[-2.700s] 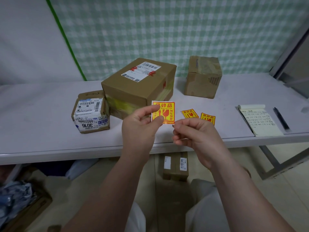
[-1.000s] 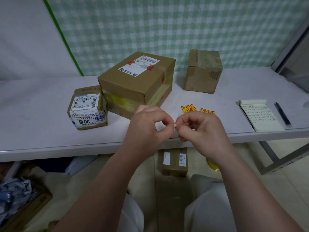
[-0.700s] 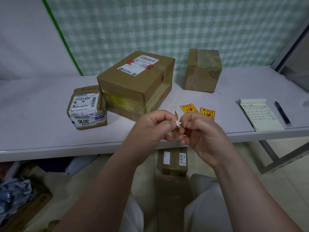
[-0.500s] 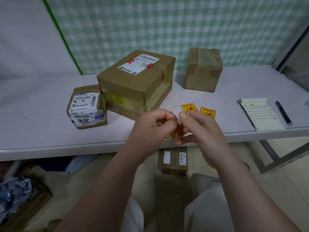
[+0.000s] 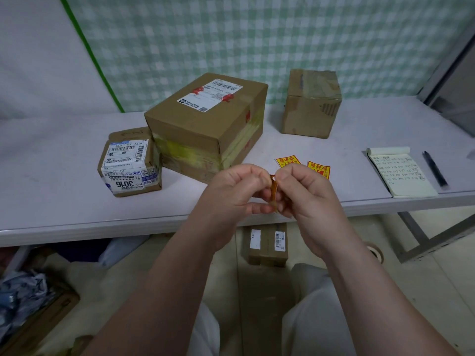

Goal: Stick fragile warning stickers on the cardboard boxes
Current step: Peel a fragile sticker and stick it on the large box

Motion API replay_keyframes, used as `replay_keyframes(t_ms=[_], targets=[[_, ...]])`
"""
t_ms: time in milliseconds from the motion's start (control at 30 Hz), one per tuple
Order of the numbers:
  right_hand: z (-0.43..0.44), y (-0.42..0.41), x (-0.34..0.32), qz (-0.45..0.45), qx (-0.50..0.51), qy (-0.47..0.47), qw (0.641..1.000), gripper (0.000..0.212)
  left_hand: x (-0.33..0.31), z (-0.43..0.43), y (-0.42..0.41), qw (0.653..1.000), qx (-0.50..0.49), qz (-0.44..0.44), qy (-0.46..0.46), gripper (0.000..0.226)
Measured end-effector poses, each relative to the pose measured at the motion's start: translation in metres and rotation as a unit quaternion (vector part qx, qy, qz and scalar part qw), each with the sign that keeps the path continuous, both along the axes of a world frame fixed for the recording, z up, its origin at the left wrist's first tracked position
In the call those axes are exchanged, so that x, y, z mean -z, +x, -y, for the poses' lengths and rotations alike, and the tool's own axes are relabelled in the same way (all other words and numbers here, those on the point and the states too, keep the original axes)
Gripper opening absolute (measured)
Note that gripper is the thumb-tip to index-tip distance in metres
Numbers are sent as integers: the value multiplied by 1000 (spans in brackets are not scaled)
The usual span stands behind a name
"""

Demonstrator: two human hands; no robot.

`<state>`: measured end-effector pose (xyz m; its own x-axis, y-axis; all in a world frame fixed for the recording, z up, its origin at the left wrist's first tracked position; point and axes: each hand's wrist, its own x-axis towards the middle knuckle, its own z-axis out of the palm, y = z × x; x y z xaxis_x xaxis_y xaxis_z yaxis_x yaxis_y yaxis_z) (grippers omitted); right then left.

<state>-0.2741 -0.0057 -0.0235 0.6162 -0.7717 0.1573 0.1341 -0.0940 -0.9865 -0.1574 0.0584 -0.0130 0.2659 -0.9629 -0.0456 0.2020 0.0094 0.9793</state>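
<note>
A white table [image 5: 51, 163] stood before a green-checked curtain [image 5: 257, 34], carrying a large box [image 5: 205, 132] at the middle, a small box [image 5: 129, 165] just beside it on the left and a third box [image 5: 311, 104] toward the back edge. Two yellow-and-red stickers [image 5: 288, 161] lay flat near the front edge, with a notepad [image 5: 401, 176] and pen [image 5: 434, 168] at the right end. Another sticker [image 5: 274, 191], seen edge-on, hung over the front edge, pinched between the curled fingers of the left hand [image 5: 231, 194] and right hand [image 5: 308, 199].
</note>
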Motion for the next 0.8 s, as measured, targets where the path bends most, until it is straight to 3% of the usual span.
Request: replay_keyframes(t_ms=[100,333,400,567,800], targets=[[1,0,2,-16,24,-30,999,27,-4,0,-3,998,-16,50,20,25],[3,-2,1,-89,58,-109,988,29,-8,-1,-9,959,-42,279,-8,26],[3,-3,0,-97,59,-119,986,28,-9,0,-10,954,-45,297,-11,27],[3,-4,-1,-76,43,-106,991,27,-7,4,-10,963,-50,264,-19,31],[2,1,3,27,44,38,998,34,5,10,-16,996,-72,56,-24,34]])
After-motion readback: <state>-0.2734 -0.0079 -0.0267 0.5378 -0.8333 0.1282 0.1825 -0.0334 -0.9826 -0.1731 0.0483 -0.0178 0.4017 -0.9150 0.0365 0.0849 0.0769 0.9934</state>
